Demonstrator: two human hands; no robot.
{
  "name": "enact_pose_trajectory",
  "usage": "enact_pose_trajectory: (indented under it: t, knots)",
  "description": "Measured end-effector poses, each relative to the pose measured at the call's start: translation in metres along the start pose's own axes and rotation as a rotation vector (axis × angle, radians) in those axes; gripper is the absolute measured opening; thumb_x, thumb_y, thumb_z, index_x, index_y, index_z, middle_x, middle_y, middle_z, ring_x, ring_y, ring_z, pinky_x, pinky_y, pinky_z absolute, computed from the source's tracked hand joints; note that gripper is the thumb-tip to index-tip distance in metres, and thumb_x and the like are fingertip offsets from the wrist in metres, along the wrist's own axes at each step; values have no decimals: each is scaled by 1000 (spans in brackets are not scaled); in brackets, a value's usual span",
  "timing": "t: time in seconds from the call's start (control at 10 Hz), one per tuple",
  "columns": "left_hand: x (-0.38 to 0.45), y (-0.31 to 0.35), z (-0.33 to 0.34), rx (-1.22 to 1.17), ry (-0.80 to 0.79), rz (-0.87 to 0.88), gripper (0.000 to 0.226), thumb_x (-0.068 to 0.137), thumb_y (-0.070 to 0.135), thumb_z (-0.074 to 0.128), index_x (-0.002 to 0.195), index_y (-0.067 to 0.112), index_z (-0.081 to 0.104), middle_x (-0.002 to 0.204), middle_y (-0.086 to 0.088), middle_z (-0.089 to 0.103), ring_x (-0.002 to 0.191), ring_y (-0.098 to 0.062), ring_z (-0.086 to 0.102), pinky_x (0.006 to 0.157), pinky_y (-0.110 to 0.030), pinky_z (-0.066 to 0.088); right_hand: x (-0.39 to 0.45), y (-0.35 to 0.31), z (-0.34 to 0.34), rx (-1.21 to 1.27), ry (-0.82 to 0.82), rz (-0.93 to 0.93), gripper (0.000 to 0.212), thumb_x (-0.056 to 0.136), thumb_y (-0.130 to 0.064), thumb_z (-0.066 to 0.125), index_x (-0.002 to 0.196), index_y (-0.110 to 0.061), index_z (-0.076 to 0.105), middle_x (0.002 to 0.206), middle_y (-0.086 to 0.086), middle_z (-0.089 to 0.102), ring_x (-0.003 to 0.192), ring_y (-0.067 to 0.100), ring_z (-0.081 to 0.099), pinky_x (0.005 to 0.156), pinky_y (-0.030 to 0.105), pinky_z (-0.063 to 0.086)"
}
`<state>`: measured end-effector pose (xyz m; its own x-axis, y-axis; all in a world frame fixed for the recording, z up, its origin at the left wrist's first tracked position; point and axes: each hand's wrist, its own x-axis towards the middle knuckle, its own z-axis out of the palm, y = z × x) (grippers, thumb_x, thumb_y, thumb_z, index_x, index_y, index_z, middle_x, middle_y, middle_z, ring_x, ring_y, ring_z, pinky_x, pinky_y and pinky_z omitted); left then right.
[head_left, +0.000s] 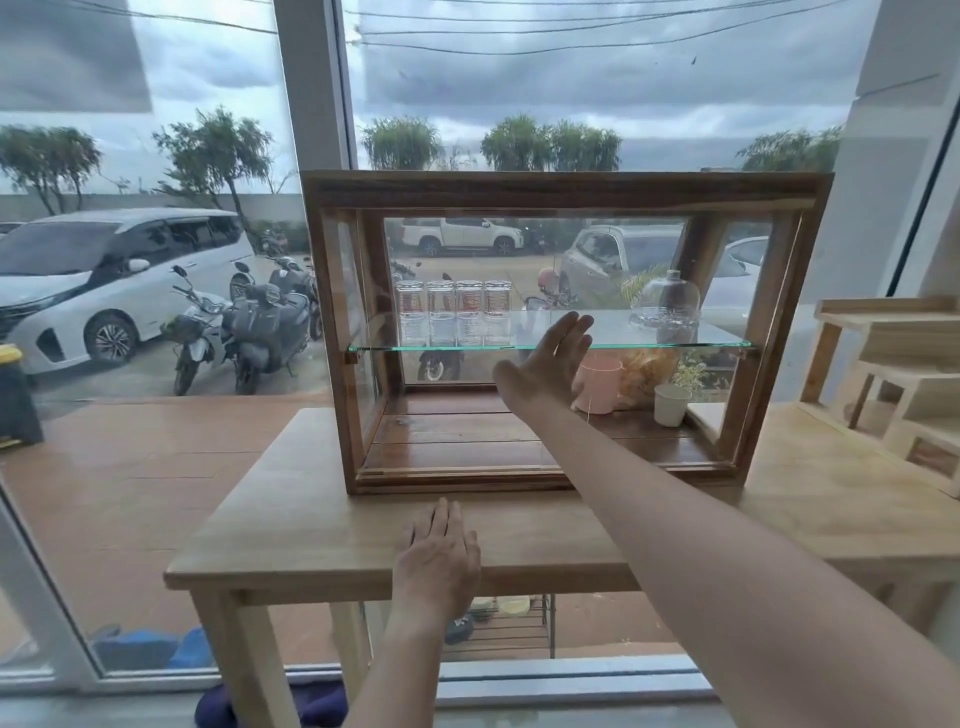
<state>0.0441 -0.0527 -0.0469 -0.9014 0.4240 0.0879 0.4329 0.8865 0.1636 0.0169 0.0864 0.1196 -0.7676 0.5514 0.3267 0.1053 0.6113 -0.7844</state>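
Observation:
A wooden display cabinet (566, 188) with glass sides stands on a light wooden table (291, 535) by the window. Its glass shelf (447, 347) carries several printed glasses (454, 313) on the left and a clear glass dome (665, 306) on the right. Below the shelf sit a pink cup (600, 384) and a small white cup (671, 405). My right hand (550, 364) reaches into the cabinet's front with straight fingers, level with the shelf and just left of the pink cup. My left hand (436, 561) rests flat on the table's front edge.
A pale wooden stepped rack (893, 364) stands on the table to the right of the cabinet. Behind is a large window (156, 156) with parked cars and scooters outside. A wire rack (514, 629) sits under the table.

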Motion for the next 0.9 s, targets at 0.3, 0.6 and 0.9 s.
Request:
enact_pose_trajectory:
  t: [0.3,0.6,0.9]
  knots:
    - [2,0,0,-25,5,-18,57,103,35,11,155,13,8,165,-6,8,152,-20,8,125,-41,10,-11,-19,23,27,-34,-11,104,79,-28,54,147,-17,-25,153,-4,-37,144,19,-26,114,60,-4]
    - [2,-1,2,-37,18,-19,57,103,35,12,155,13,9,165,-5,9,152,-19,8,125,-40,10,-10,-5,9,35,-100,-87,103,78,-24,54,149,-20,-21,156,-5,-31,146,18,-20,115,62,6]
    - [0,-1,-2,-7,22,-9,57,103,34,12,155,12,7,165,-5,8,152,-20,7,125,-40,10,-26,11,-34,41,-325,-132,94,80,-14,55,153,-21,-4,162,-1,-10,147,22,3,117,47,12]
